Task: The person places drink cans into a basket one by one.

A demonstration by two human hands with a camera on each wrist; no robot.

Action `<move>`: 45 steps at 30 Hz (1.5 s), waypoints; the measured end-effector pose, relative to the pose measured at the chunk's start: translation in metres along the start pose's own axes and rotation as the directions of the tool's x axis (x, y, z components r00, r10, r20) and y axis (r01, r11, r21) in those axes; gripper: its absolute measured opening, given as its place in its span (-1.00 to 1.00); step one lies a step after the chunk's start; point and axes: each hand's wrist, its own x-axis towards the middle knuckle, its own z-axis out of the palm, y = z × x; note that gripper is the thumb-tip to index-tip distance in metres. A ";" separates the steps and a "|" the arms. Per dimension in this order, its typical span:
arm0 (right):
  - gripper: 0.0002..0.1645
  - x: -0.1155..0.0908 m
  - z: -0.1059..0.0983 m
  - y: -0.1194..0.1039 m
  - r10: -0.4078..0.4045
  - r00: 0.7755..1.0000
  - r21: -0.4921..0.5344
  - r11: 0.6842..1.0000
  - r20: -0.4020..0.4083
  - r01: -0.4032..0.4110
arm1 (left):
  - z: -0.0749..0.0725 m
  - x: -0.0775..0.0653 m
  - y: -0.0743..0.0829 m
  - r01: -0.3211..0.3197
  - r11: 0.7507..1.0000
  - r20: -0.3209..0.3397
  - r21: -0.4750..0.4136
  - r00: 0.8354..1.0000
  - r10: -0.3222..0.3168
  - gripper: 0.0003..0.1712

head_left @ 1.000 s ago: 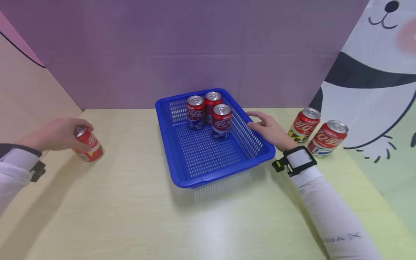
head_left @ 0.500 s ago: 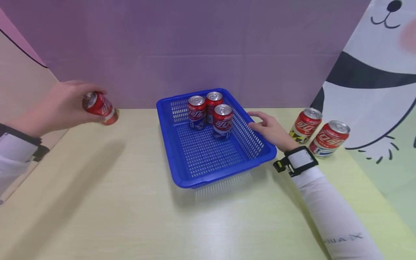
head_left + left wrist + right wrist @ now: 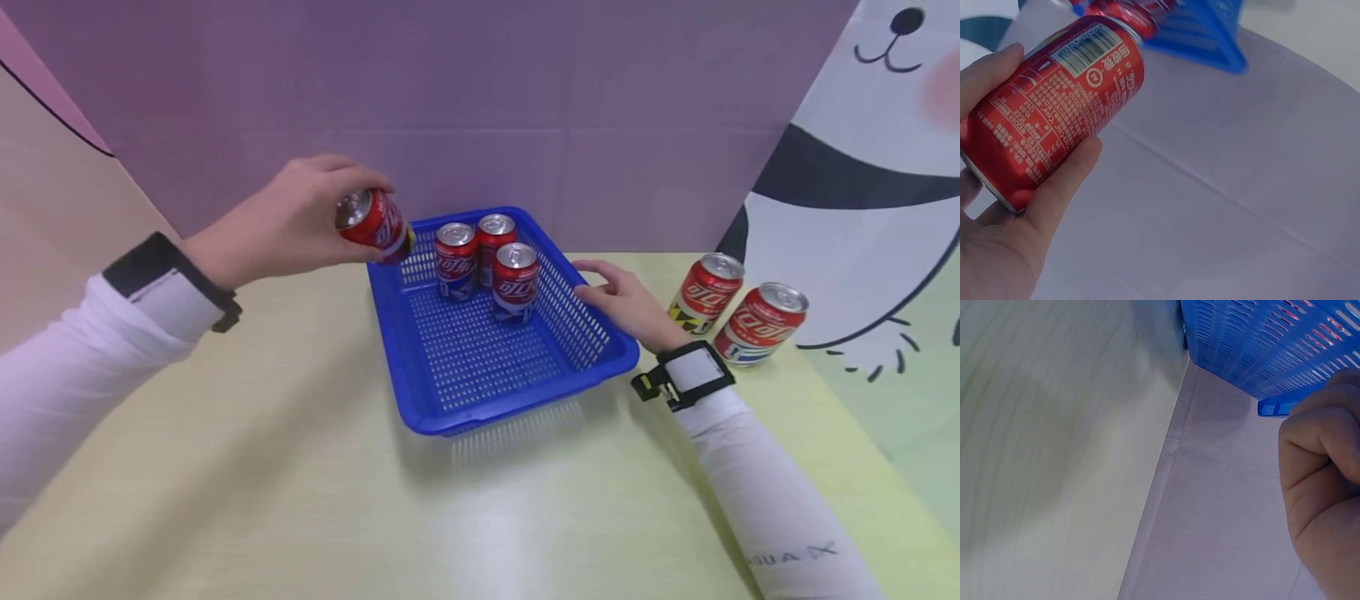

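Observation:
In my left hand (image 3: 288,221), a red soda can (image 3: 375,227) is held tilted, its top facing toward the wrist. It hangs in the air over the back left corner of the blue plastic basket (image 3: 517,412). The left wrist view shows thumb and fingers wrapped round the can (image 3: 1063,106), printed text and barcode facing the camera. My right hand (image 3: 626,307) grips the basket's right rim, its fingers curled in the right wrist view. Inside the basket, three cans stand upright: one at left (image 3: 455,262), one behind (image 3: 496,242), one in front (image 3: 514,283).
Two more soda cans, one with a yellow and black pattern (image 3: 705,293) and one with a white and blue base (image 3: 761,325), stand right of my right hand. A purple backdrop (image 3: 480,125) rises behind the wooden table (image 3: 322,483). A panda picture covers the right wall.
My left hand has lifted the can off the table at the left and carried it rightward to the basket's back left corner. The right hand has stayed at the basket's rim.

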 end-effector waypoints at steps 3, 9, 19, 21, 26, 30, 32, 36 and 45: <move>-0.36 0.000 0.000 -0.001 0.001 1.000 0.009 1.000 -0.004 -0.001 | 0.013 0.015 0.008 -0.014 1.000 0.065 0.001 0.998 0.014 -0.28; -0.35 -0.002 0.001 -0.005 0.008 1.000 0.022 1.000 0.013 -0.008 | 0.041 0.036 0.021 0.026 0.999 0.194 0.033 0.980 -0.032 -0.24; -0.36 -0.002 0.002 -0.006 -0.005 1.000 0.013 1.000 0.004 0.005 | 0.086 0.057 0.025 0.026 1.000 0.254 0.011 0.967 -0.028 -0.25; -0.36 -0.003 0.002 -0.006 -0.004 1.000 0.010 1.000 0.008 0.004 | 0.092 0.058 0.023 0.037 0.999 0.261 0.021 0.964 -0.041 -0.24; -0.35 -0.002 0.003 -0.007 0.002 1.000 0.009 1.000 0.011 -0.002 | 0.100 0.066 0.021 0.035 0.995 0.289 0.089 0.956 -0.060 -0.26; -0.35 -0.002 0.004 -0.008 0.000 1.000 0.009 1.000 0.008 0.000 | 0.104 0.073 0.019 0.049 0.991 0.311 0.126 0.946 -0.087 -0.28; -0.35 -0.001 0.004 -0.008 -0.001 1.000 0.006 1.000 0.007 0.001 | 0.106 0.076 0.018 0.060 0.990 0.321 0.129 0.942 -0.099 -0.29; -0.35 0.000 0.005 -0.009 0.000 1.000 0.001 1.000 0.005 0.000 | 0.113 0.079 0.017 0.058 0.989 0.333 0.137 0.937 -0.102 -0.32; -0.35 0.000 0.008 -0.010 0.012 1.000 -0.010 1.000 0.012 -0.012 | 0.125 0.078 0.014 0.041 0.975 0.333 0.219 0.936 -0.114 -0.28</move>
